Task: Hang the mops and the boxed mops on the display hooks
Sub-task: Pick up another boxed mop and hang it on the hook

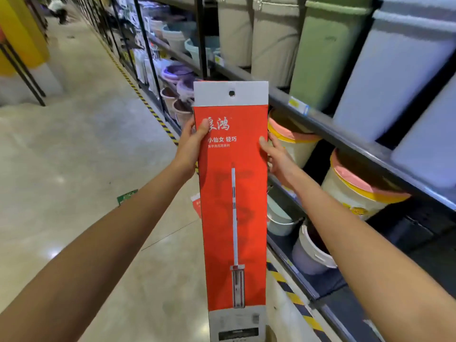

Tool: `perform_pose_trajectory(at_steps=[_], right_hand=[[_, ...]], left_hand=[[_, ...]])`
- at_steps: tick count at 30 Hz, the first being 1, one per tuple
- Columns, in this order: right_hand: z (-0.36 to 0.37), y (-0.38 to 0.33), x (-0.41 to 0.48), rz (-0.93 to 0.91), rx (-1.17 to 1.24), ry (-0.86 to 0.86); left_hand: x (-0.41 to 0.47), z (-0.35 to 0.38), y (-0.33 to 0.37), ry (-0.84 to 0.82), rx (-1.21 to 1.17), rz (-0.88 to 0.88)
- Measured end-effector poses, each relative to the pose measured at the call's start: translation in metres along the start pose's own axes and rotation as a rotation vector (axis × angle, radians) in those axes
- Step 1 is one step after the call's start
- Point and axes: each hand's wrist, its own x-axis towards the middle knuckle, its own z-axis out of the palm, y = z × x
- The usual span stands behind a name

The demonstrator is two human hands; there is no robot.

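We hold the red boxed mop (249, 206) upright with 2 hands. Our left hand (190, 149) and right hand (277, 159) clamp its side edges, thumbs pressed on the front.

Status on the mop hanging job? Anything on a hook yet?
Done: nothing visibly hung; no display hook or hung mop is in view. In hand: one red boxed mop, upright, with the left hand and right hand gripping its side edges and its hang hole at the top free. Left: carry it to a hook and thread that hole; only a shelf of buckets stands beside it.
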Motion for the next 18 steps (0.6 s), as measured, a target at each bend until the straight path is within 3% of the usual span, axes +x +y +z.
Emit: perform_pose_trajectory(at_steps=[6,18], right_hand=[[-0.052,-0.064,-0.077,-0.210,0.070,0.181],[-0.199,-0.104,-0.294,-0.389,0.068,0.509]], left_hand=[[-0.061,0.075,0.022,-0.191,-0.016,0.044],[-0.205,0.255,0.055,-0.486,0.002,0.061]])
